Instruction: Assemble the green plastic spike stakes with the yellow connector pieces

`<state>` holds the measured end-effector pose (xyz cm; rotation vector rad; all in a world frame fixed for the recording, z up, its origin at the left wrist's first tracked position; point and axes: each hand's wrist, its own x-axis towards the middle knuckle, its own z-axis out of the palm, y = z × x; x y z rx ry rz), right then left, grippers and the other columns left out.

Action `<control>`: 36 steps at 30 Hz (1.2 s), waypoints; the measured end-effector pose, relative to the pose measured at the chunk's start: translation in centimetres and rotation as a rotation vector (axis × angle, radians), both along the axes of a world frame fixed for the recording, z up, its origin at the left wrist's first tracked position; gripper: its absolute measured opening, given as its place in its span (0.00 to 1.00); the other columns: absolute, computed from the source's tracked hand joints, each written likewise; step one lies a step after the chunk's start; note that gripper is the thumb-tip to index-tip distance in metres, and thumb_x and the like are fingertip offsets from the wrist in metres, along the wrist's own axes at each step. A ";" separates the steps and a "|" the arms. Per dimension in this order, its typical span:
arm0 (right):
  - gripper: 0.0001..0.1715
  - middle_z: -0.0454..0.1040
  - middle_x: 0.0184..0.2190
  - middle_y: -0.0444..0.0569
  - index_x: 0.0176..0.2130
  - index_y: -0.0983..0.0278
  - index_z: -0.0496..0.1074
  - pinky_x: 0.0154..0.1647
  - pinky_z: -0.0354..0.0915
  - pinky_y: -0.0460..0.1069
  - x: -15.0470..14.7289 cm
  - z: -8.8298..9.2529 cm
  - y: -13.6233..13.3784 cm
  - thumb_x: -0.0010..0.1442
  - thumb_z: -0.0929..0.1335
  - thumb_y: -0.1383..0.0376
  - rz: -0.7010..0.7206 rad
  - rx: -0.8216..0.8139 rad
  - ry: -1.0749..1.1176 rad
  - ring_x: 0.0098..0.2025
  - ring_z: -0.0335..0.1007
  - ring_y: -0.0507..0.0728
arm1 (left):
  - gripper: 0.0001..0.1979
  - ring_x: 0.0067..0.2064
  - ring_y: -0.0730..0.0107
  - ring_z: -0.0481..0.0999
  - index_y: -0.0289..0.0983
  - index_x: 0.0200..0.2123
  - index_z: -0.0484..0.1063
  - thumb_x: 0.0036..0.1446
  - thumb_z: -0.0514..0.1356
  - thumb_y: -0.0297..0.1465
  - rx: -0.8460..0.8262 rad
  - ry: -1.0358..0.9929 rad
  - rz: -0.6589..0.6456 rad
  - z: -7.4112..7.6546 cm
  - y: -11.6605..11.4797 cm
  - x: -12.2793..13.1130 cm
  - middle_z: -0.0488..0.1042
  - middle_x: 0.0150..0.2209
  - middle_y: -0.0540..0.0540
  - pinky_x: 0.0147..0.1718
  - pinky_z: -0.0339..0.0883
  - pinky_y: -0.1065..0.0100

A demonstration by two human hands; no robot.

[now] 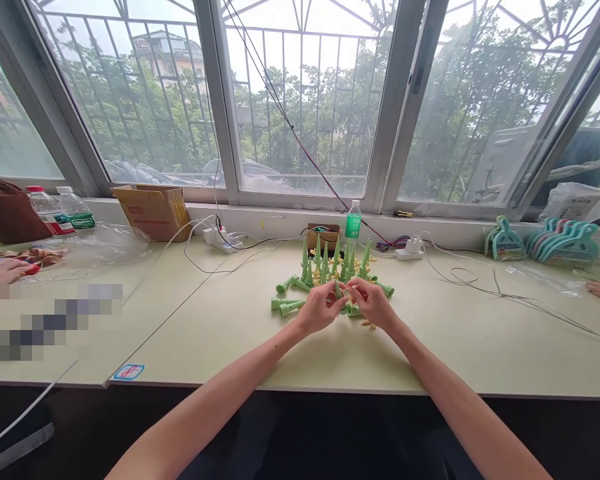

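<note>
My left hand is closed around a green plastic plant-watering spike, whose pointed end shows above the fingers. Close beside it, my right hand pinches at the same spot. What its fingertips hold is too small to make out, perhaps a yellow piece. Behind both hands, several green spikes stand upright in a cluster with small yellow plastic pieces among them. More green spikes lie on their sides to the left. A few yellow pieces rest on the table just under my right wrist.
The pale table runs along a window. At its back are a small cardboard box, a green-liquid bottle and power strips. Cables trail right, near teal hangers. Other people's hands show at both sides.
</note>
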<state>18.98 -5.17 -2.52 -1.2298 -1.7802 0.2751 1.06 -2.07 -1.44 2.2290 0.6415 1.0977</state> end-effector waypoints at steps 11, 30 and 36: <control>0.18 0.59 0.18 0.40 0.35 0.63 0.70 0.23 0.52 0.45 0.2 -0.8 0.5 0.66 0.59 0.55 -0.067 0.043 -0.006 0.20 0.50 0.50 | 0.09 0.23 0.76 0.68 0.36 0.42 0.68 0.61 0.55 0.34 -0.010 0.045 -0.009 -1.0 0.1 -0.1 0.70 0.27 0.50 0.25 0.67 0.72; 0.24 0.50 0.17 0.39 0.22 0.62 0.55 0.23 0.49 0.46 -0.5 -0.7 1.2 0.67 0.57 0.54 -0.072 0.109 -0.023 0.20 0.45 0.50 | 0.12 0.26 0.75 0.73 0.37 0.38 0.69 0.61 0.55 0.40 0.143 -0.257 0.431 5.3 3.1 -3.8 0.74 0.30 0.48 0.24 0.68 0.73; 0.24 0.50 0.16 0.39 0.22 0.62 0.53 0.23 0.47 0.46 -0.7 -0.7 1.2 0.66 0.58 0.54 -0.056 0.104 -0.028 0.20 0.44 0.50 | 0.11 0.20 0.76 0.70 0.37 0.36 0.67 0.60 0.55 0.40 0.077 -0.213 0.426 6.7 6.9 -4.2 0.75 0.32 0.46 0.17 0.62 0.74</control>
